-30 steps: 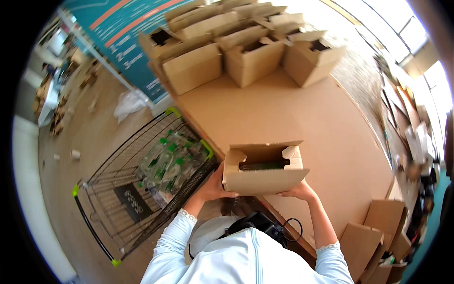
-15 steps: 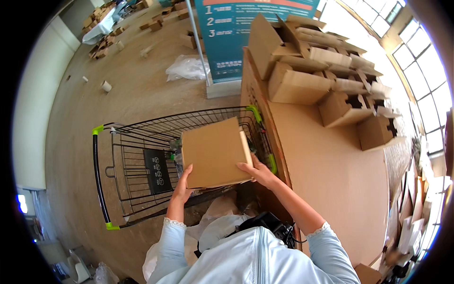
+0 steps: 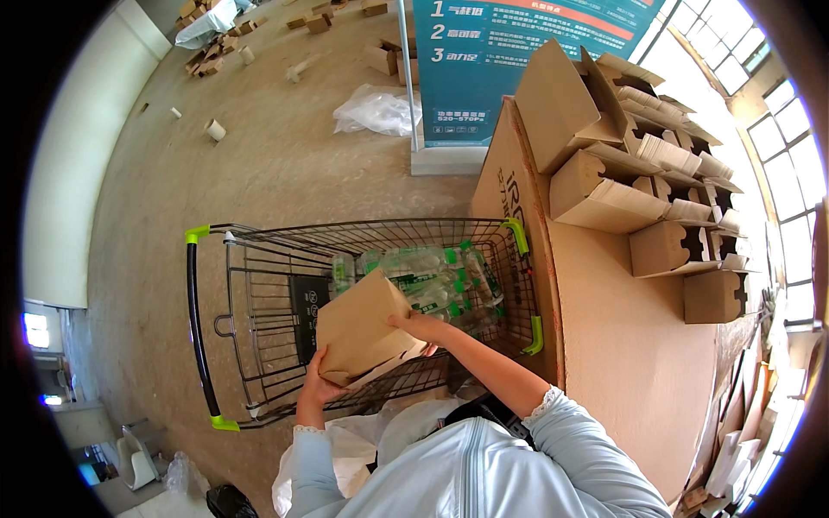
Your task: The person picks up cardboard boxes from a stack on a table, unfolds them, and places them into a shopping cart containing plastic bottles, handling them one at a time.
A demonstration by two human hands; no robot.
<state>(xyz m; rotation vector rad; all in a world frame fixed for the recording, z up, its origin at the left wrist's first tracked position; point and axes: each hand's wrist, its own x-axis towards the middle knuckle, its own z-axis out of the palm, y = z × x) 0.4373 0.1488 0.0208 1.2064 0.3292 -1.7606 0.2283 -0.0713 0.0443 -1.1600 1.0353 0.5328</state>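
A plain brown cardboard box [image 3: 363, 328] is held between my two hands, tilted, above the near part of a wire shopping cart [image 3: 250, 298]. My left hand [image 3: 318, 384] grips its lower left side. Across from it, my right hand [image 3: 421, 331] clasps the right side, thumb on top; some of its fingers are hidden behind the box. Inside the cart lie several clear plastic bottles [image 3: 432, 276] with green labels and caps, partly covered by the box.
To the right, a large cardboard-covered surface [image 3: 617, 345] carries several open brown boxes [image 3: 604, 194]. A teal banner [image 3: 466, 95] stands beyond the cart, with a clear plastic sheet [image 3: 377, 110] on the floor beside it. More cartons [image 3: 207, 56] lie far left.
The box has moved toward me and left, and tilted, uncovering the bottles in the cart. Both hands have kept hold of it. My view has shifted, moving the cart lower in the picture.
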